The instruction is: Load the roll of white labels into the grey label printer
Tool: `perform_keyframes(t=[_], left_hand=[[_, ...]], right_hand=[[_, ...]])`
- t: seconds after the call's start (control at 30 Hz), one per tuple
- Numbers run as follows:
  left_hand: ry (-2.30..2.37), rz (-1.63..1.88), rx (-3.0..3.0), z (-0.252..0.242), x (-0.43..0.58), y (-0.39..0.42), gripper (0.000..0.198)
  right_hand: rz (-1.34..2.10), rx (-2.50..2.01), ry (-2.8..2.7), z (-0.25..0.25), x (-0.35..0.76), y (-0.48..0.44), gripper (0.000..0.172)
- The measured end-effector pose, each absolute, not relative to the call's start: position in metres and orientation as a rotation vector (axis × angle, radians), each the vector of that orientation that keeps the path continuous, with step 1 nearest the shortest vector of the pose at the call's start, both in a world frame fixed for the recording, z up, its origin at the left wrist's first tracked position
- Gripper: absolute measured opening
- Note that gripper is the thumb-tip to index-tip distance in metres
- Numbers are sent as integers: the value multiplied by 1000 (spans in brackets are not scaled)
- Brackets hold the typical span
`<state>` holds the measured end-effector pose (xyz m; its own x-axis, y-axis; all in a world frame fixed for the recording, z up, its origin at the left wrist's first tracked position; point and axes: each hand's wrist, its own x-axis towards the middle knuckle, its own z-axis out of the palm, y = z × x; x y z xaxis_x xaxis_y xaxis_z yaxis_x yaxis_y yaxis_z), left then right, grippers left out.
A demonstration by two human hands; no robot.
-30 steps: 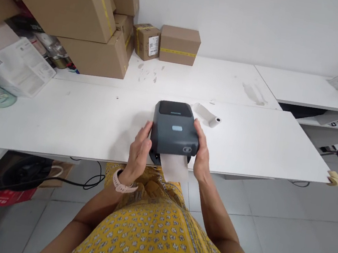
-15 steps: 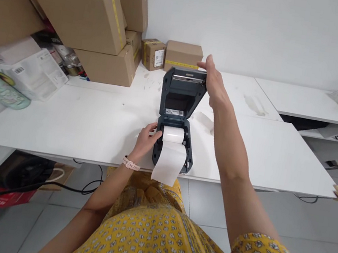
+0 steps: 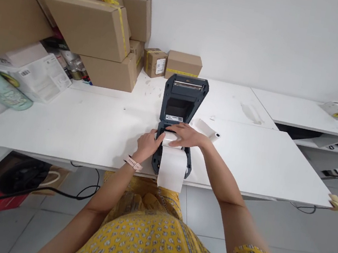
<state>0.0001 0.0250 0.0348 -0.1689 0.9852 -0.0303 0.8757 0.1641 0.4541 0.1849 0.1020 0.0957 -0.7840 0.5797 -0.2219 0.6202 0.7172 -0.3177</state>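
Observation:
A dark grey label printer (image 3: 185, 95) stands on the white table with its lid raised. Inside it lies a white paper roll (image 3: 168, 140), partly covered by my fingers. The roll's loose paper strip (image 3: 172, 167) hangs over the printer's front and past the table edge. My left hand (image 3: 147, 145) grips the printer's left side, thumb over the rim near the roll. Across the roll lies my right hand (image 3: 186, 136), fingers at its far side and thumb at its near side.
A small white roll (image 3: 210, 129) with a dark core lies right of the printer. Cardboard boxes (image 3: 88, 26) are stacked at the back left, and two smaller ones, including a long box (image 3: 184, 65), stand behind the printer. A mint bottle (image 3: 2, 85) lies at far left.
My right hand has let go of the raised lid and come down onto the paper roll. The lid stays up by itself. My left hand remains at the printer's left side.

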Motion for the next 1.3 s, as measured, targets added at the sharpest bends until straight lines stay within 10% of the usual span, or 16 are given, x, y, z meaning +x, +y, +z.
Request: perform_keyframes(t=[0.3,0.83,1.3], left_hand=[[2173,331,1858,44,6,23,50],[2152,313,1872,45,6,24,49],[2174,326,1858,42,5,26,49]], right_hand=[[-385,996,2679,92,163,113,84],[-1546,821,2951,102,234,95,85],[-1818,2318,2752,-5,340,63,110]])
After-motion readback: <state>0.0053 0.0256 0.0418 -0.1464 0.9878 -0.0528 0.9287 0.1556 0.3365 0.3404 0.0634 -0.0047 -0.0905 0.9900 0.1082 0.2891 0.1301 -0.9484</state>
